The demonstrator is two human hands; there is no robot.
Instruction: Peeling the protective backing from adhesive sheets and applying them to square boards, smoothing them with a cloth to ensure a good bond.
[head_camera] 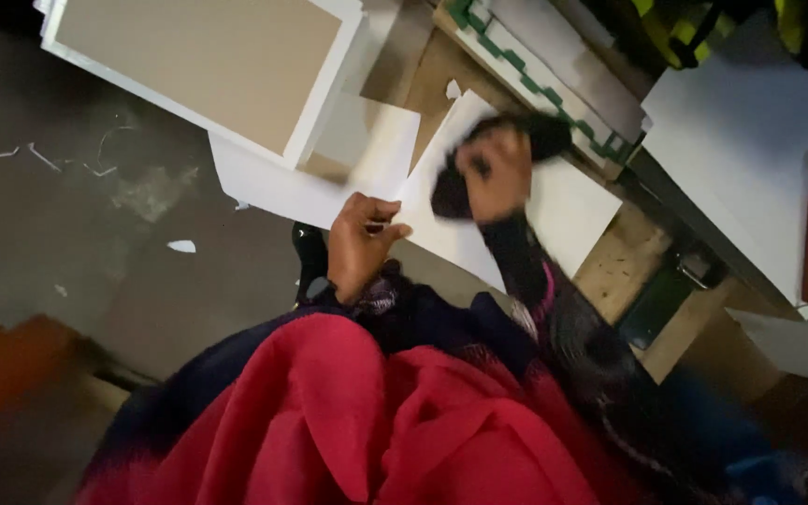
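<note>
My left hand [359,245] pinches the near edge of a white sheet [572,210] that lies tilted over a wooden surface. On top of that sheet, my right hand [496,173] is closed around a black tool [544,134]; the tool is blurred, so its kind is unclear. Red cloth [376,421] and dark patterned sleeves fill the bottom of the view.
A large board with a brown face and white border [208,70] lies at the upper left on more white sheets [367,140]. A strip with green blocks [535,70] runs at the top. White panels [750,131] sit at right. The grey floor [67,215] has paper scraps.
</note>
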